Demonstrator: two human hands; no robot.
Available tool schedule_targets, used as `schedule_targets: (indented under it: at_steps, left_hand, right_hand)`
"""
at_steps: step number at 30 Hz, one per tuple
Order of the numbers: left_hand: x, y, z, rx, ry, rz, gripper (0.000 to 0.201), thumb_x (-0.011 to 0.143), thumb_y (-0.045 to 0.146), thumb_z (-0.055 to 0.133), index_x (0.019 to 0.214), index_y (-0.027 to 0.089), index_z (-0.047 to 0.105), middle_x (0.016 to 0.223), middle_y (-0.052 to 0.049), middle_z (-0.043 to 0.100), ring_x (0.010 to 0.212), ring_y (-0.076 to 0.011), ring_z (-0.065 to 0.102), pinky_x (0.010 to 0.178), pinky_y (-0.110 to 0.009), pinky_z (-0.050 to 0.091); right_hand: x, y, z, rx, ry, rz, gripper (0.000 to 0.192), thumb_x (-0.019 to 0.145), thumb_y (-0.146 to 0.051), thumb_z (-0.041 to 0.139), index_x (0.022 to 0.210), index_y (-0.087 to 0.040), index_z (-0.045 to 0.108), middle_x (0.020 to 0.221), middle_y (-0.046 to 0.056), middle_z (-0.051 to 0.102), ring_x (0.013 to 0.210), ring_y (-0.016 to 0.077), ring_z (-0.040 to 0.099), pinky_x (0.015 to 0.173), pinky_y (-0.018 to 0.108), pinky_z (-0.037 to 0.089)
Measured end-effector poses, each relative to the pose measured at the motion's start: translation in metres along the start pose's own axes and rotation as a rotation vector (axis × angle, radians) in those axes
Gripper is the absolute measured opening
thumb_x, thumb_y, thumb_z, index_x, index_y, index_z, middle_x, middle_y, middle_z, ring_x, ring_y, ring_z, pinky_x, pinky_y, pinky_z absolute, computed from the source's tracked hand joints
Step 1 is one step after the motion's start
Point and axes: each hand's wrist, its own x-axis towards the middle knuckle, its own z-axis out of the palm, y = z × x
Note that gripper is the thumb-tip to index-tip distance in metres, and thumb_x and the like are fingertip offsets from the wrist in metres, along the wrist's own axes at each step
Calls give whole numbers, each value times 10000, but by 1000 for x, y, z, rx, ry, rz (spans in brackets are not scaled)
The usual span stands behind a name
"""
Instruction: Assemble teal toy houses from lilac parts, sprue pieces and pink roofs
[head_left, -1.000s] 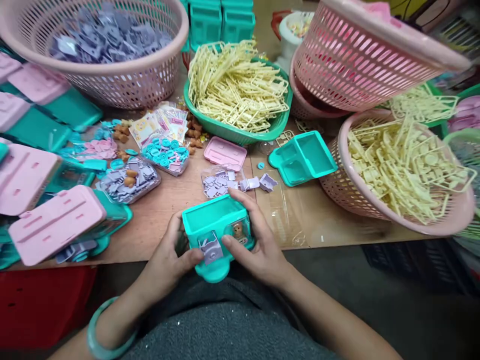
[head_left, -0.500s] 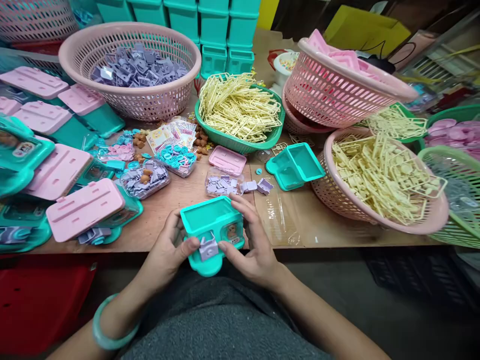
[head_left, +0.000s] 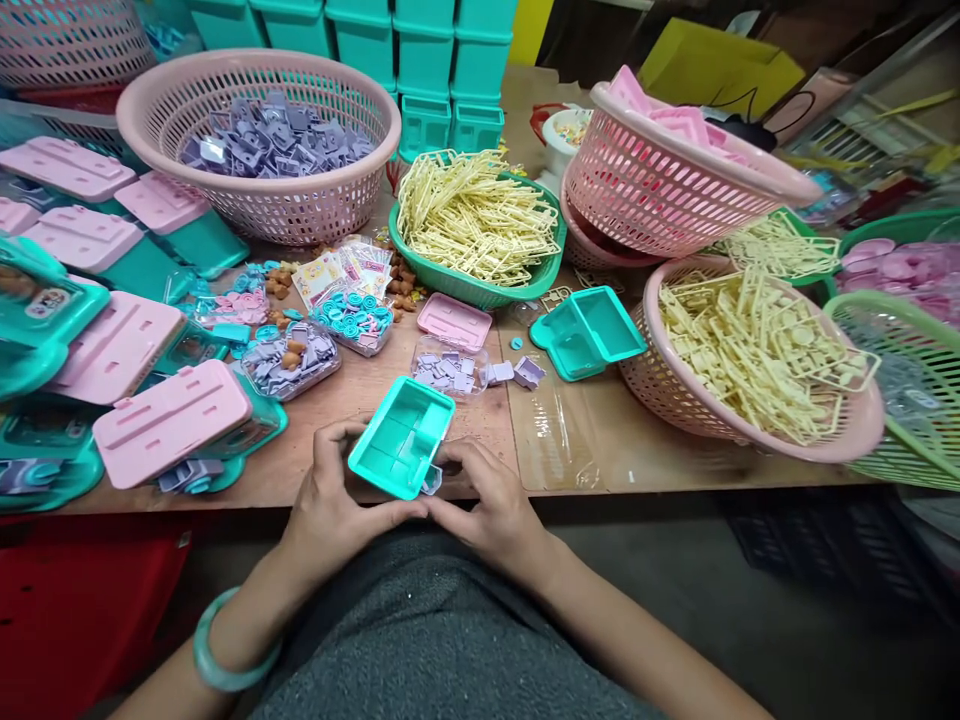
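Note:
A teal plastic toy box (head_left: pixel 401 436) sits between both of my hands at the table's near edge, its open hollow side turned up toward me. My left hand (head_left: pixel 330 505) grips its left and lower side. My right hand (head_left: pixel 487 500) grips its right side, fingers by a small lavender part (head_left: pixel 433 482) at its lower corner. A green bangle (head_left: pixel 225 660) circles my left wrist.
Small trays of lavender parts (head_left: pixel 448 368), teal discs (head_left: pixel 352 318) and mixed pieces (head_left: pixel 291 358) lie just beyond. A pink basket of lavender parts (head_left: pixel 262 140), a green basket of cream sprues (head_left: pixel 480 215), pink baskets (head_left: pixel 757 350) at right, another teal box (head_left: pixel 589 330), pink-lidded assembled toys (head_left: pixel 169 420) at left.
I have turned the teal box over in my hands: its front with the lavender part and small window faced me before, now its hollow side faces up. The camera view rose slightly.

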Motion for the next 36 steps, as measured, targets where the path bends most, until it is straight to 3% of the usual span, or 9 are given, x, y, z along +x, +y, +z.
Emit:
schedule_targets:
  at_steps: [5, 12, 16, 20, 23, 26, 28, 33, 36]
  left_hand:
    - [21, -8, -6, 106, -135, 317, 1222, 622, 631, 884, 1587, 267, 229, 1588, -229, 397, 1456, -441, 427, 1141, -647, 419]
    - [22, -8, 6, 143, -17, 349, 1020, 722, 407, 857, 1582, 234, 336, 1461, -187, 586, 1272, -375, 645, 1019, -510, 579]
    - [17, -12, 10, 158, 12, 382, 1079, 693, 459, 887, 1587, 227, 329, 1457, -191, 593, 1260, -375, 655, 1006, -490, 592]
    - [20, -16, 10, 161, 31, 387, 1116, 665, 489, 914, 1583, 244, 328, 1437, -183, 609, 1246, -360, 667, 1000, -465, 598]
    - [30, -20, 1, 79, -73, 438, 1126, 652, 460, 930, 1580, 278, 319, 1515, -181, 535, 1375, -381, 556, 1105, -533, 511]
    - [42, -22, -9, -43, -291, 368, 1371, 523, 498, 979, 1623, 334, 178, 1667, -184, 317, 1495, -436, 373, 1166, -618, 413]
    - [46, -22, -12, -65, -384, 252, 1476, 490, 454, 999, 1637, 381, 73, 1694, -160, 267, 1476, -459, 394, 1129, -649, 447]
    - [45, -21, -9, -140, -295, 43, 1331, 377, 282, 1020, 1535, 433, 380, 1461, -91, 594, 1233, -477, 632, 1009, -674, 540]
    - [44, -19, -7, -89, -315, 86, 1307, 437, 341, 1002, 1556, 377, 327, 1335, -122, 651, 1133, -438, 682, 941, -609, 584]
  right_hand:
    - [0, 17, 0, -173, -155, -85, 238, 1000, -389, 599, 1054, -158, 623, 895, 97, 687, 808, 230, 655, 690, 353, 559]
    - [-4, 20, 3, -108, -71, -96, 194, 1003, -298, 592, 1139, -161, 577, 955, 114, 699, 884, 243, 671, 744, 378, 586]
    - [-7, 16, 4, -16, -7, -98, 276, 977, -236, 627, 1226, -176, 524, 1032, 117, 697, 958, 236, 670, 805, 381, 595]
    - [-6, 13, 6, -98, -22, -78, 181, 990, -229, 570, 1158, -161, 552, 924, 104, 696, 839, 236, 663, 713, 370, 579]
    - [-4, 14, 3, -96, -113, -49, 129, 1013, -250, 535, 1073, -150, 590, 869, 97, 683, 791, 228, 643, 676, 359, 554]
    - [0, 17, -4, -36, -179, -64, 151, 1023, -274, 535, 1070, -147, 603, 904, 103, 694, 832, 224, 639, 714, 360, 550]
    - [4, 20, -9, -44, -227, -78, 193, 1024, -305, 535, 1092, -138, 605, 933, 114, 699, 859, 232, 633, 728, 369, 549]
    - [11, 25, -19, -177, -317, -171, 283, 1048, -370, 474, 1012, -146, 644, 865, 103, 667, 799, 230, 591, 669, 363, 517]
    - [11, 29, -21, -185, -291, -223, 285, 1053, -349, 457, 1035, -135, 645, 854, 103, 670, 787, 225, 593, 670, 358, 519]
